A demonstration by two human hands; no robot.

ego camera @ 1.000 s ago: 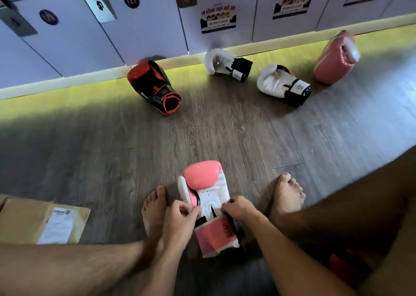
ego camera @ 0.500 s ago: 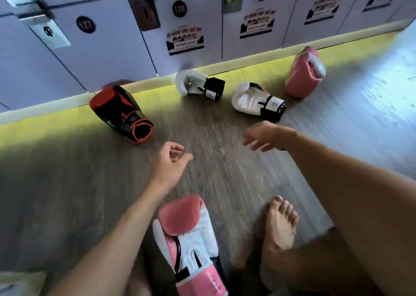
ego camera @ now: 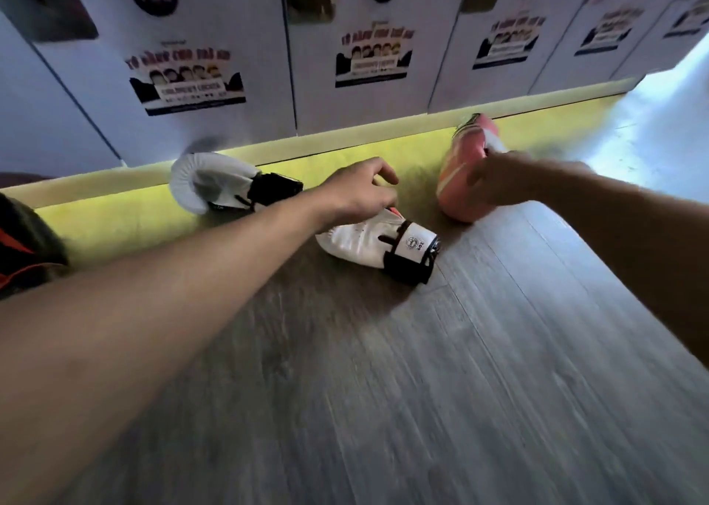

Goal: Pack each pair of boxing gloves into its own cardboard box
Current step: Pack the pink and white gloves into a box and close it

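A pink boxing glove (ego camera: 456, 189) stands on end near the base of the lockers. My right hand (ego camera: 502, 180) is on its upper right side, fingers curled round it; motion blur hides the exact grip. My left hand (ego camera: 360, 193) hovers just above a white glove with a black cuff (ego camera: 360, 241), fingers loosely curled and holding nothing. A second white glove (ego camera: 207, 186) lies to the left against the yellow-lit plinth. No cardboard box is in view.
A black and orange glove (ego camera: 23, 247) shows at the left edge. A row of numbered lockers (ego camera: 215, 17) with stickers forms the back wall. Grey wood floor (ego camera: 422, 389) fills the foreground.
Both arms have stretched forward towards the lockers and the view has moved with them. My right hand has reached the standing pink glove. The other pink glove, my feet and the box are out of view.
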